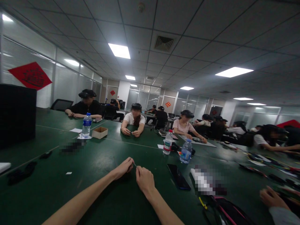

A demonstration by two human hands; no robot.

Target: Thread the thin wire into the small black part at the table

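My left hand and my right hand meet over the dark green table, just ahead of me. Both are pinched closed on a small thin thing stretched between their fingertips; it is too small to name. My forearms rest low over the tabletop. A black phone lies flat just right of my right hand.
Two water bottles stand beyond the phone, a third bottle and a small cardboard box stand further left. Several people sit around the table. Another person's hand and a black bag are at bottom right.
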